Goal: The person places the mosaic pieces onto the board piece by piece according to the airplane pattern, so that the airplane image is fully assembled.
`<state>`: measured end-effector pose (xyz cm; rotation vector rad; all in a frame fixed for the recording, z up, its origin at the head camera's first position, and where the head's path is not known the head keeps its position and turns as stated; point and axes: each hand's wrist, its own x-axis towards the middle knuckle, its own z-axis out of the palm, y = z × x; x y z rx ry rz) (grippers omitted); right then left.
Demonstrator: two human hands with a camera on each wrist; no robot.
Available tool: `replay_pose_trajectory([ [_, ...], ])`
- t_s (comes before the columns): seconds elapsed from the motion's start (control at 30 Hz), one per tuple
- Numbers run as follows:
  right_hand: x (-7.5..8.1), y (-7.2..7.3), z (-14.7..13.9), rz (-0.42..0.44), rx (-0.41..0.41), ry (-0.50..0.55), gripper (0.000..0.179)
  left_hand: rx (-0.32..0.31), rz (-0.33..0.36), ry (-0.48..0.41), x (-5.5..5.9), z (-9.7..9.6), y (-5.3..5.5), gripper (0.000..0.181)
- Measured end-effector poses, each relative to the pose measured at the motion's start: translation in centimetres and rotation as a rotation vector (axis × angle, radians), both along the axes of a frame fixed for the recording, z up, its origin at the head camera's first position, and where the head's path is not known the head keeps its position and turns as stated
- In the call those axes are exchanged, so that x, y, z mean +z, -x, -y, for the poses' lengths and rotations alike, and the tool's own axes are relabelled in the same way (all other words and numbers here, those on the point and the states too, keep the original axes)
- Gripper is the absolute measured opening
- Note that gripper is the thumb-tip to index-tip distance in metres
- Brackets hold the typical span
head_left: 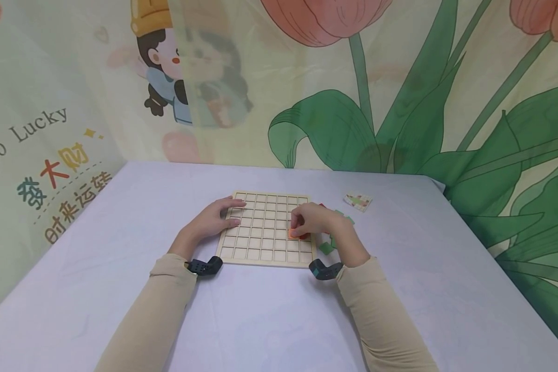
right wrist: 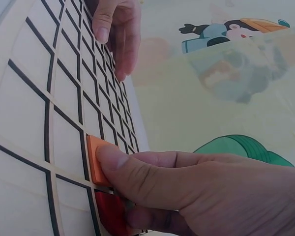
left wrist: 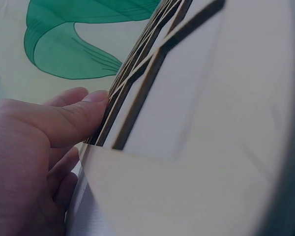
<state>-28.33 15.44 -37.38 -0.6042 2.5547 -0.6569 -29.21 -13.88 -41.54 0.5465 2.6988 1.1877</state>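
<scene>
A wooden grid board (head_left: 260, 264) with square cells lies on the table. My right hand (head_left: 317, 219) is over its right side, pinching an orange square tile (right wrist: 94, 160) at one cell, the thumb on the tile's face. Right beside it, a red tile (right wrist: 110, 212) sits in the neighbouring cell, partly covered by my fingers. My left hand (head_left: 210, 219) rests on the board's left side with fingers and thumb loosely extended. In the left wrist view the thumb touches the board near its grid lines.
Several green tiles (head_left: 326, 248) lie just off the board's right edge, partly behind my right forearm. Farther back on the right is a small patterned card (head_left: 358, 201). A white cloth covers the table (head_left: 269, 315), with a printed curtain (head_left: 242, 139) behind it.
</scene>
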Motion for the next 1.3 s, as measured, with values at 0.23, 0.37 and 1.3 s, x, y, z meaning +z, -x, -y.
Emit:
replay_pose_trajectory([
  [0.23,-0.09,0.09,0.07,-0.018,-0.024,-0.011,0.012,0.0,-0.006,0.004,0.08,-0.06,0.19,0.052],
  [0.37,-0.25,0.04,0.04,-0.024,-0.03,-0.025,0.013,-0.001,0.002,0.009,0.13,-0.21,0.02,0.052],
  [1.3,-0.07,-0.07,0.29,-0.055,-0.014,-0.101,0.014,0.005,-0.012,0.005,-0.03,-0.13,-0.26,0.051],
])
